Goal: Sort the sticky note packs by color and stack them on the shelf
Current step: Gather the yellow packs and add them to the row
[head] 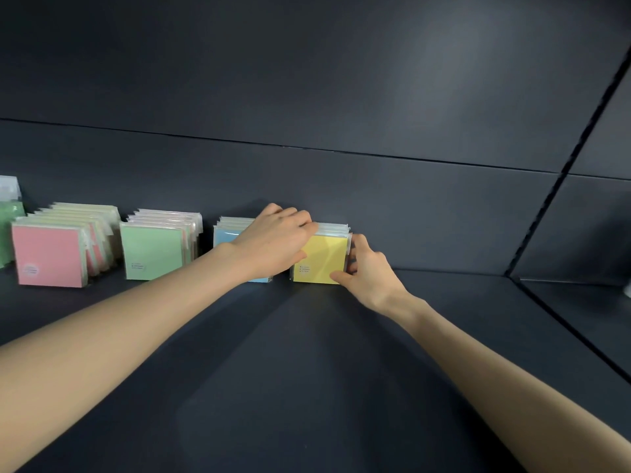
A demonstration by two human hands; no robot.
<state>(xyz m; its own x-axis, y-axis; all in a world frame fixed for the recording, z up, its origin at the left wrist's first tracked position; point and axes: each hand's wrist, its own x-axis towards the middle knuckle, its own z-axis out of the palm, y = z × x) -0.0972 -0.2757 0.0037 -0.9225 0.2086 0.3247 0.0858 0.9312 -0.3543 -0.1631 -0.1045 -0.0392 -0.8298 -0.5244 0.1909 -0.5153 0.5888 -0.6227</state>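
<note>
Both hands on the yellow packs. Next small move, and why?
Probably squeeze the yellow packs flush into one upright row: the left hand curls over their top edges, the right hand pinches their right side, and they stand beside the blue packs on the shelf.

head cam, wide-angle | looking forward and a bit down at the shelf (307, 387) | close in, back wall (307, 80) fills upper frame

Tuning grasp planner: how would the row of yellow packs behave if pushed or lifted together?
Likely to tip or fan apart: the yellow packs stand on edge, and the left hand and right hand hold them. Probably slippery: clear glossy wrap shows at their edges. Each looks stiff, flat-faced.
</note>
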